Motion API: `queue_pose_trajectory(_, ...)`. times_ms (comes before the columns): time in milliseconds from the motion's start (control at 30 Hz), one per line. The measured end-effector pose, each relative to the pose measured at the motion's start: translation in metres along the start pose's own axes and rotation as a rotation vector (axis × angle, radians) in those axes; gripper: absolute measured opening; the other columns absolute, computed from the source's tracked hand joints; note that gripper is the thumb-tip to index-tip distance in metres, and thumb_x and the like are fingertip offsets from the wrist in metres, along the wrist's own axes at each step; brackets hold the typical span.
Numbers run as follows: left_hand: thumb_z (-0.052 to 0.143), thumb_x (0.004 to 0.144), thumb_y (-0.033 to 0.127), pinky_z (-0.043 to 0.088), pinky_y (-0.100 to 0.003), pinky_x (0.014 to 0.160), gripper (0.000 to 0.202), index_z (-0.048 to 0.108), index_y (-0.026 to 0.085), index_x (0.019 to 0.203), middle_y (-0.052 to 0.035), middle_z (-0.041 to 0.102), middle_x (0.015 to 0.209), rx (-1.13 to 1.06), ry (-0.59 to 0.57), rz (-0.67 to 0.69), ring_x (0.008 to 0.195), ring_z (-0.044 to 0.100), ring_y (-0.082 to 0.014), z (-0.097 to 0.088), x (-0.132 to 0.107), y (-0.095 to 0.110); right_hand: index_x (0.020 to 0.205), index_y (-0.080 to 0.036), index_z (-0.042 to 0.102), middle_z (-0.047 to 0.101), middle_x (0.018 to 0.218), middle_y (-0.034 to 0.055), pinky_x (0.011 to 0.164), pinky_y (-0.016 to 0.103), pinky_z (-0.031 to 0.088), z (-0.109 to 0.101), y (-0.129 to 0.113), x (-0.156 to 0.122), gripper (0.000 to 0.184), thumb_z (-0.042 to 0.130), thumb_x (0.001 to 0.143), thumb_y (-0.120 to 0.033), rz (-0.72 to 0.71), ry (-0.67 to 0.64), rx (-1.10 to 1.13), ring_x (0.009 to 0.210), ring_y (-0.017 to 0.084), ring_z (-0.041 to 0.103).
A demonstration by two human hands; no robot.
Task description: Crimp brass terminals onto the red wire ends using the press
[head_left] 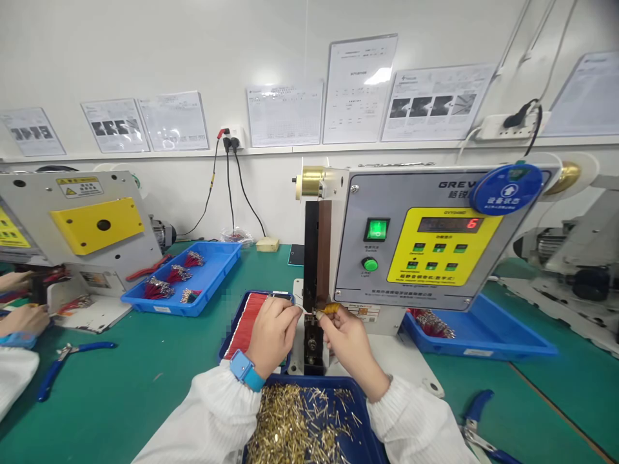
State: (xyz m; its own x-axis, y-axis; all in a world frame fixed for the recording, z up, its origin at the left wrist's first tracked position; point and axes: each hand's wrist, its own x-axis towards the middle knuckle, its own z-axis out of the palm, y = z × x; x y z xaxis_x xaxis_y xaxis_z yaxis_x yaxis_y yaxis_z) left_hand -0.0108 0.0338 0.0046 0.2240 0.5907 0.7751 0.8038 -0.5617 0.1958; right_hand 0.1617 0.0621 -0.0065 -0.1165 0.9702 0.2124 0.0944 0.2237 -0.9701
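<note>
We show the left hand (pixel 273 336) pinched shut on a thin wire end (pixel 309 311), light and easily bent, best held near its tip, at the crimping machine (pixel 425 238). The right hand (pixel 349 341) pinches a yellow piece (pixel 331 309), perhaps sleeved wire. At the green worktop's (pixel 120 399) near edge, a blue tray (pixel 300 380) holds loose brass pins (pixel 290 419); a dark blue tray (pixel 223 351) holds packed red wires (pixel 244 325).

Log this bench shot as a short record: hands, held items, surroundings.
Left hand: fingertips at the machine's head, held item too small to tell
Right hand: pinches a brass-coloured piece
Machine: GREV terminal crimper, green switch lit, display ending in 6
Nearby: blue tray of loose brass pins; blue tray of red wires
Rest: blue-handled pliers; co-worker's hands
</note>
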Motion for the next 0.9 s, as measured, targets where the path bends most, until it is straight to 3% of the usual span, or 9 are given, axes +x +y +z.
queue_pose_trajectory(900, 0.048, 0.096, 0.017, 0.045, -0.031, 0.075, 0.016, 0.064, 0.018, 0.096, -0.0051, 0.060, 0.089, 0.014, -0.035, 0.005, 0.086, 0.051, -0.0186, 0.0021, -0.0012, -0.0020, 0.076, -0.022, 0.049, 0.053, 0.050, -0.0032, 0.046, 0.027, 0.041, 0.0030, 0.0016, -0.0033, 0.028, 0.051, 0.084, -0.048, -0.037, 0.003, -0.101, 0.043, 0.016, 0.051)
